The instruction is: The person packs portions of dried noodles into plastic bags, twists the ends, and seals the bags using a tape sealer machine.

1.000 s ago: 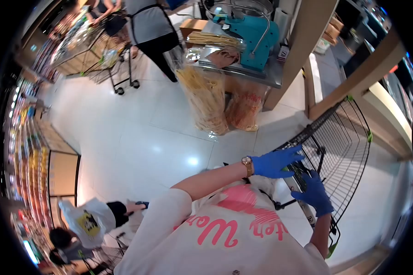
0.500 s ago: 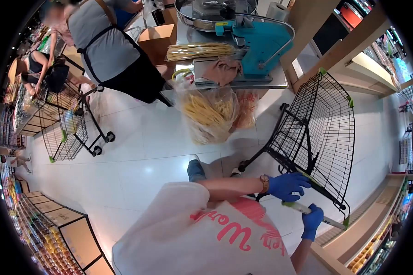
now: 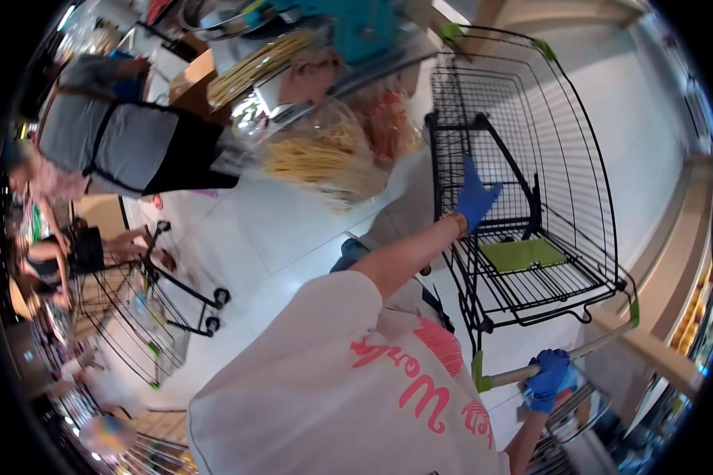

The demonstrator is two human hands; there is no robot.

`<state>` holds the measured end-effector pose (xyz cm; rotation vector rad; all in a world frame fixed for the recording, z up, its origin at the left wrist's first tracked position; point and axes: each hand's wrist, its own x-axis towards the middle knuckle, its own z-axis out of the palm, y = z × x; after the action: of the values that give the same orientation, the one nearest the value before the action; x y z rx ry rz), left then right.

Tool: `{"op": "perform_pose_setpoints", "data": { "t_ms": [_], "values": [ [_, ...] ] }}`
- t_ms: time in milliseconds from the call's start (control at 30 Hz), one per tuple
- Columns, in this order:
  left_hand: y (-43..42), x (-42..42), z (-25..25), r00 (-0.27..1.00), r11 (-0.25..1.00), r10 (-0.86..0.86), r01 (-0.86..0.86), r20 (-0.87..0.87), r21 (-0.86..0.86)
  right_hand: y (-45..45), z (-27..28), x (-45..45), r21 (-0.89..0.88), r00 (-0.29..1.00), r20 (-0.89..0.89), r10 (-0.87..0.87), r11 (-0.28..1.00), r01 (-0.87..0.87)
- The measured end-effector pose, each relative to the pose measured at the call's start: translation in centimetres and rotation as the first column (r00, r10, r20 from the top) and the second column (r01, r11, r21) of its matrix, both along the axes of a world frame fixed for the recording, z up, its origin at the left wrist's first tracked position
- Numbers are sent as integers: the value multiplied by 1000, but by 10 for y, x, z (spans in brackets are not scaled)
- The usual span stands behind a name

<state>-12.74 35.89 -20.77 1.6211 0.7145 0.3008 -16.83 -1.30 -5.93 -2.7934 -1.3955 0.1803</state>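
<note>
The black wire shopping cart [image 3: 578, 127] stands in front of me and to the right, with green corner pieces and a green panel [image 3: 524, 255] in its rear part. My left hand [image 3: 475, 195], in a blue glove with a wristwatch above it, reaches over the cart's near left side with its fingers spread. It holds nothing; whether it touches the wire I cannot tell. My right hand [image 3: 548, 378], also gloved in blue, is closed around the cart's handle [image 3: 505, 378]. No goods show inside the basket.
Left of the cart, a counter [image 3: 408, 46] bears long yellow sticks [image 3: 259, 66] in plastic and a teal machine [image 3: 362, 30]. A clear bag of yellow strips [image 3: 321, 158] hangs at its edge. A person in a grey top [image 3: 127, 134] and another cart [image 3: 139, 309] are farther left.
The cart now stands more upright in view, its basket turned toward me. My left hand has moved from beside the handle up over the basket side; my right hand stays on the handle.
</note>
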Motion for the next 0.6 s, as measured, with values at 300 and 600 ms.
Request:
{"op": "perform_pose_setpoints", "data": {
  "t_ms": [300,600],
  "values": [
    [2,14,-71,925,926,-373,376,-71,40,-45,-41,21,-32,927,-217,-306,951,307],
    [244,82,-165,904,934,-358,348,-233,-84,178,-57,55,64,262,-679,-686,301,952]
  ]
}}
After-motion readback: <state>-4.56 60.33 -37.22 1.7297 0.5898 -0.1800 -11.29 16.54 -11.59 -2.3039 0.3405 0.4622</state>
